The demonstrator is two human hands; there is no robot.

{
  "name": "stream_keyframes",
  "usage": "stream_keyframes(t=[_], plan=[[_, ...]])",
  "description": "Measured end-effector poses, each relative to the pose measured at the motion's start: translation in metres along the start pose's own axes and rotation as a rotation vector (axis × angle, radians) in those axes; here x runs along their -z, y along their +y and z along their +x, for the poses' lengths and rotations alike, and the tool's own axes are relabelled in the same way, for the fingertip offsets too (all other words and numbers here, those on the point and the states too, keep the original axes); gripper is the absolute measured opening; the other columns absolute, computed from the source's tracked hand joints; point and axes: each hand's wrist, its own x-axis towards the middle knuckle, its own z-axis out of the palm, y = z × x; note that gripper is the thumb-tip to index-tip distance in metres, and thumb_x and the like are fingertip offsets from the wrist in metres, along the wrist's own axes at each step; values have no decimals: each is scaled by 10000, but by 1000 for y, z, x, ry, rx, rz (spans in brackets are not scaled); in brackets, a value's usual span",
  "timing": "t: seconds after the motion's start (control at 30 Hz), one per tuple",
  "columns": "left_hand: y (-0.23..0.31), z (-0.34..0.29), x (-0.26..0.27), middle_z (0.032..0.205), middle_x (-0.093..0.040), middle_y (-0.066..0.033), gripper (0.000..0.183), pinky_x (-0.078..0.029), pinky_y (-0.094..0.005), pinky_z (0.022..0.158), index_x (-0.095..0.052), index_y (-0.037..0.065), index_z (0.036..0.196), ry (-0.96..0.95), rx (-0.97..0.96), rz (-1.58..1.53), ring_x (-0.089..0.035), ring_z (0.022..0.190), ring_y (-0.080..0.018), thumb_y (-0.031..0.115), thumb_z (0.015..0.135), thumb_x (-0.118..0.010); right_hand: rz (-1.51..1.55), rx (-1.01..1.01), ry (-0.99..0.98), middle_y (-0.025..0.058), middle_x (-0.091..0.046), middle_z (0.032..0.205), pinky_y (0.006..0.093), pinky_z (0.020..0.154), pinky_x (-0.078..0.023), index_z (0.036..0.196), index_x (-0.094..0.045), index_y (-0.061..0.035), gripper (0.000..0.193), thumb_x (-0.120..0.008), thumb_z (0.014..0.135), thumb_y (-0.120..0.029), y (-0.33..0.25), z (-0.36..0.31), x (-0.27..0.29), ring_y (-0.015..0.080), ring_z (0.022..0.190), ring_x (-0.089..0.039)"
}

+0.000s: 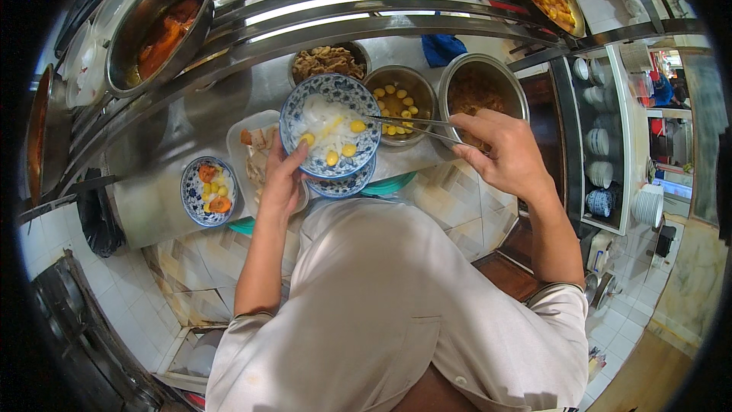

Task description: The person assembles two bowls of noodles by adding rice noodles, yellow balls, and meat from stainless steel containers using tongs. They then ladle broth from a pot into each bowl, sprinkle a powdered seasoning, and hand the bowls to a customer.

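My left hand (pixel 282 174) grips the near rim of a blue-and-white patterned plate (pixel 293 111), raised and tilted above the counter. White noodle-like strands (pixel 329 118) lie in it with several small yellow balls (pixel 348 150), perhaps egg yolks. Long thin metal tongs (pixel 423 122) are pinched in my right hand (pixel 499 149). Their tips reach over the plate's right rim. Just behind the tongs stands a steel bowl (pixel 418 76) with more yellow balls in liquid. Under the held plate, another patterned plate (pixel 347 185) shows partly.
A second filled plate (pixel 191 210) sits to the left, beside a white tray (pixel 240 131) of pale pieces. Behind are a bowl of brown meat (pixel 328 61) and a deep steel pot (pixel 522 99). A barred metal shelf (pixel 305 40) carrying food pans crosses above the counter's far side.
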Motion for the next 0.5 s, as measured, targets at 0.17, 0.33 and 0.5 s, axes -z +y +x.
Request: stream_keyframes(t=[0.17,0.33,0.5], plan=[[3,0,0,1284,-523,-121,605,-576,-327,778,-343,31,1393,3,14,24,-591,1097,-210,120,877,-645,-53,11,-20,141,-624,812,407,657,-505,1041,-662,-37,345,-721,723,-159,-3,1,-8,333,742,-626],[2,1,0,1280,-524,-120,599,-577,-328,781,-359,30,1387,-23,-4,25,-589,1097,-208,120,872,-652,-139,77,-48,131,-621,802,412,640,-512,1028,-660,-45,333,-718,724,-166,-5,4,-16,321,736,-631],[-1,2,0,1277,-525,-118,587,-577,-326,777,-373,35,1381,-7,11,20,-589,1093,-207,119,872,-653,-146,108,-47,123,-617,789,413,625,-509,1018,-659,-49,321,-714,726,-170,-3,3,-17,315,720,-629]])
